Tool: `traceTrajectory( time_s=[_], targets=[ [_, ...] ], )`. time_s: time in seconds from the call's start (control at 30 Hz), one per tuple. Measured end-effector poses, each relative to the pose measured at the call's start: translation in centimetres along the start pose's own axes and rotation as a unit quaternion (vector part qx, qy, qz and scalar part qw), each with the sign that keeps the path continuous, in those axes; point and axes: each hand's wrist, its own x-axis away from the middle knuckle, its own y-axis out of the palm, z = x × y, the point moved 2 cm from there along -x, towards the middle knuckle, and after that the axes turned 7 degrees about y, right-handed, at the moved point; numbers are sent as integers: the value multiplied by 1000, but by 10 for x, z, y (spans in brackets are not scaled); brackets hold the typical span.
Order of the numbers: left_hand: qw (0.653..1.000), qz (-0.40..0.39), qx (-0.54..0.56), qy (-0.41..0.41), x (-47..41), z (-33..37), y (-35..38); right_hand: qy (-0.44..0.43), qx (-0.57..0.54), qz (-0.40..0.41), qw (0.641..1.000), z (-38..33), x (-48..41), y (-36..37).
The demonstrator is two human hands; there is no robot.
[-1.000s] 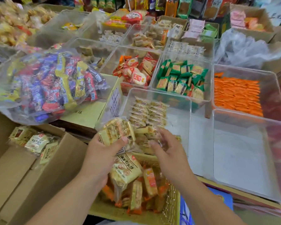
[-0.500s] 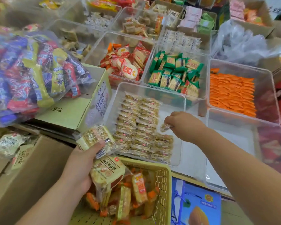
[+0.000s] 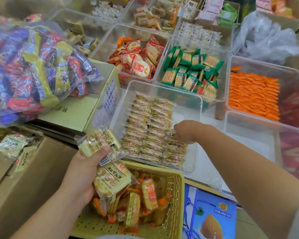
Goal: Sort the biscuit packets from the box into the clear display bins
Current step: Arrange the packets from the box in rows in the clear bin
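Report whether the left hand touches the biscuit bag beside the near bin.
Touching. Head view: left hand grips the biscuit bag, thumb across it.

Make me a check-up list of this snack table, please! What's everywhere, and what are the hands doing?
Surface: white counter under clear bins.
Job's things: small biscuit packets in rows in the near clear bin; cardboard box at left.
Clutter: yellow basket of packets; bag of colourful sweets.
Hands: left hand holds an opened pack; right hand pinches one packet over the rows.
Cables: nothing seen.
Surroundings: more bins with green packets and orange packets.
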Motion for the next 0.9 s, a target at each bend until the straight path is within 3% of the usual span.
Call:
traceTrajectory(
  time_s=[0.3,0.4,0.63,0.7,0.8,0.9],
  targets=[
    [999,21,37,5,7,5,-3,-1,53,-57,997,-16,-18,21],
    [998,31,52,6,10,8,-5,21,10,-62,998,-18,-21,26],
    [995,50,91,5,19,15,-10,105,-39,-1,994,-23,3,6],
    [994,59,93,11,21,17,-10,77,-121,86,986,-33,26,-5],
    [992,63,109,-3,24,20,-5,-48,-298,203,932,-58,78,-4],
    [992,40,117,-35,29,23,6,-220,-381,213,872,-79,127,6]
  ],
)
